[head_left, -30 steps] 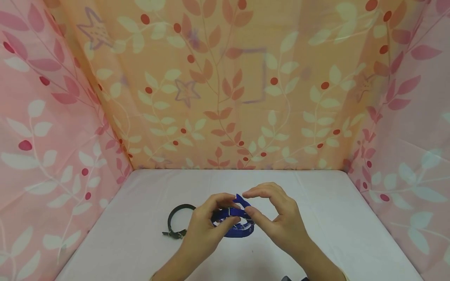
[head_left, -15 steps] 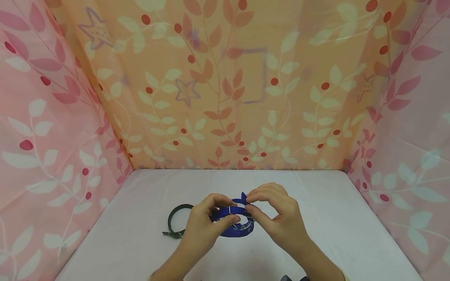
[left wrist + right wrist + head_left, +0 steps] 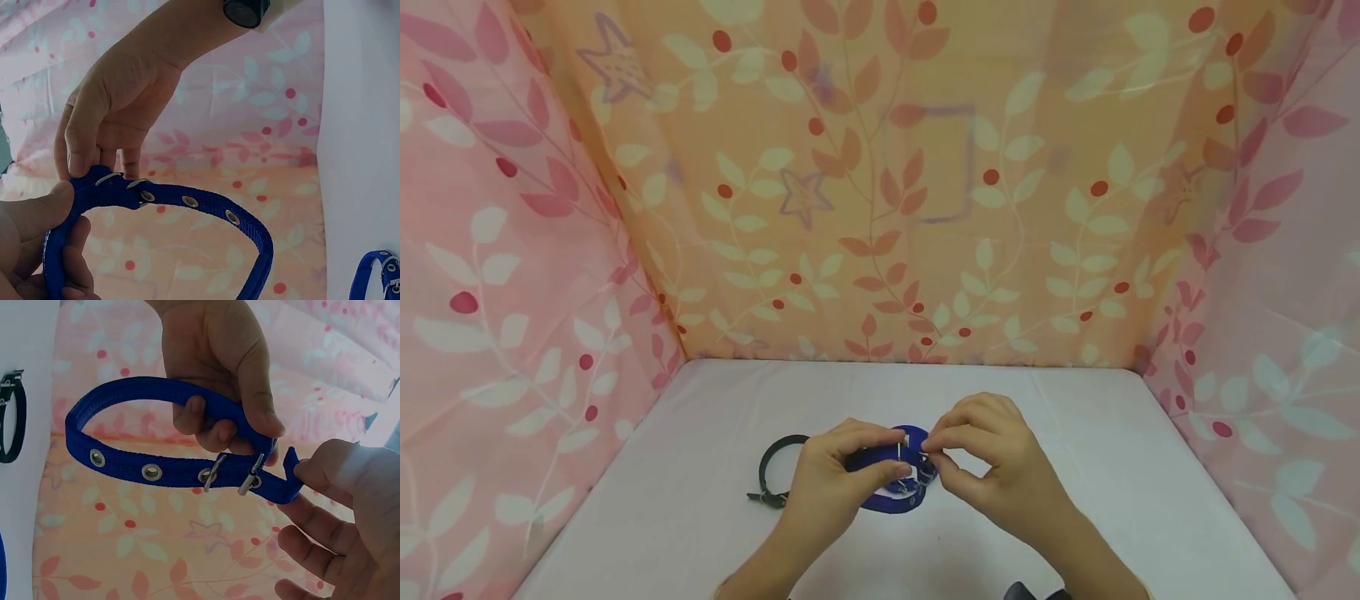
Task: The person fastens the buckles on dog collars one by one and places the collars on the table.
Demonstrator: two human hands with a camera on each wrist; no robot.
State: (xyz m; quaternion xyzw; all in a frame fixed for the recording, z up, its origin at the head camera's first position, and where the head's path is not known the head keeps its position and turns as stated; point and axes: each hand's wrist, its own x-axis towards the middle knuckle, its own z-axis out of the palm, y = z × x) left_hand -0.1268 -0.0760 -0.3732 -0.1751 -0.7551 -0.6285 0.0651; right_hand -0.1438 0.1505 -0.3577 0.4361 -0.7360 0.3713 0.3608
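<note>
A blue collar (image 3: pixel 125 465) with metal eyelets is held up in both hands, its end threaded through a metal buckle (image 3: pixel 250 475). My left hand (image 3: pixel 829 479) grips the band beside the buckle, thumb on one side and fingers curled round the other. Between thumb and forefinger, my right hand (image 3: pixel 1003 454) pinches the collar's bent strap tip (image 3: pixel 289 490). A second blue collar (image 3: pixel 361 278) lies on the white table below, partly behind the held one in the head view. Left of my left hand lies a black collar (image 3: pixel 765 467) with a buckle, partly covered by that hand.
The white table (image 3: pixel 1045 400) is enclosed by a patterned orange curtain (image 3: pixel 880 275) at the back and pink ones at both sides. A dark object (image 3: pixel 1018 592) shows at the bottom edge of the head view.
My right fingers have closed in on the strap tip, which stood up before and now is bent down behind the fingertips. The left hand keeps its grip. The head view has tilted slightly.
</note>
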